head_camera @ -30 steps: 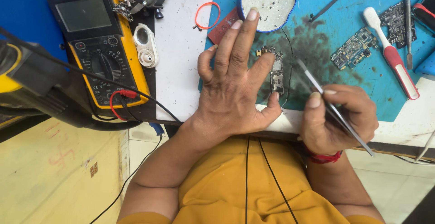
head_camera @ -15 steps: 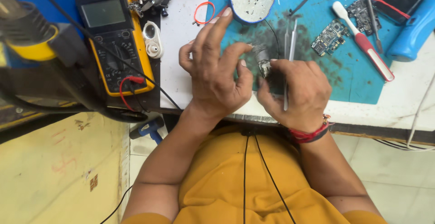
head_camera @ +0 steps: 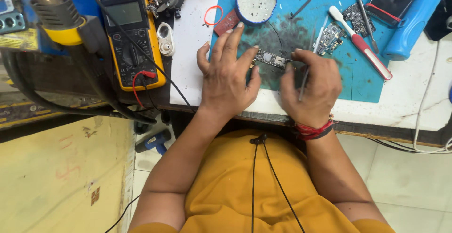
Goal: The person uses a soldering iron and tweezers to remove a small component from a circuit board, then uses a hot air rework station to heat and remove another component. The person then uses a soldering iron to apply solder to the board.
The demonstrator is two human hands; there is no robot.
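**Small circuit board held on the blue work mat**

A small circuit board point(head_camera: 270, 58) is found lying on the blue work mat point(head_camera: 367, 84), between the two hands and just below the round tin point(head_camera: 255, 1). The left hand point(head_camera: 227, 75) is laid flat and spread, fingers extended; its fingertips are pressed against the board's left end, nothing being gripped. The right hand point(head_camera: 314, 86) is closed around a pair of tweezers point(head_camera: 306, 75), and its forefinger and thumb are brought to the board's right end. Whether the tweezer tips are touching the board cannot be told, as they are hidden by the hand.

The board is judged to be light, thin and stiff, and fragile: its upper face is crowded with small components. It is best taken by its bare edges or short ends, not by the populated face. On the smooth mat it is likely to slide unless pinned.

Noted nearby: a yellow multimeter point(head_camera: 128, 32) with its leads at the left, a white-and-red toothbrush point(head_camera: 360, 42), further loose boards point(head_camera: 331, 36), an orange rubber ring point(head_camera: 213, 15) and a blue cylindrical tool point(head_camera: 413, 22) at the right. A dark residue patch is observed on the mat around the board.
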